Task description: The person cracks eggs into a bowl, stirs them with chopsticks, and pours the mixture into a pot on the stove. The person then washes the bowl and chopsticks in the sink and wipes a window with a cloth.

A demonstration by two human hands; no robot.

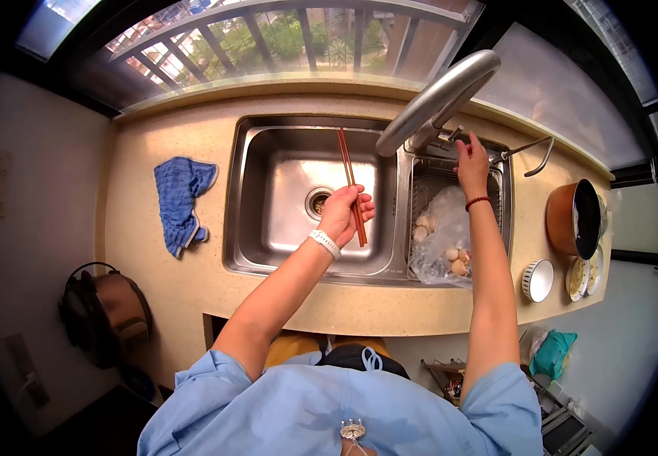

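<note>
Fingers (367, 206) of the left hand (338, 216) are closed round the chopsticks (347, 163) over the sink (260, 213); and here's the right hand (472, 164), fingers half open, up at the tap (429, 102), contact impossible to tell.

Left of the sink basin (256, 197) we count one blue cloth (180, 196); over it, two chopsticks (347, 163); to its right, one faucet (424, 109), one clear plastic bag (441, 237) with pale round pieces (459, 267) too overlapped for us to number, one pot (563, 220), one striped bowl (540, 280) and two dishes (570, 284).
</note>
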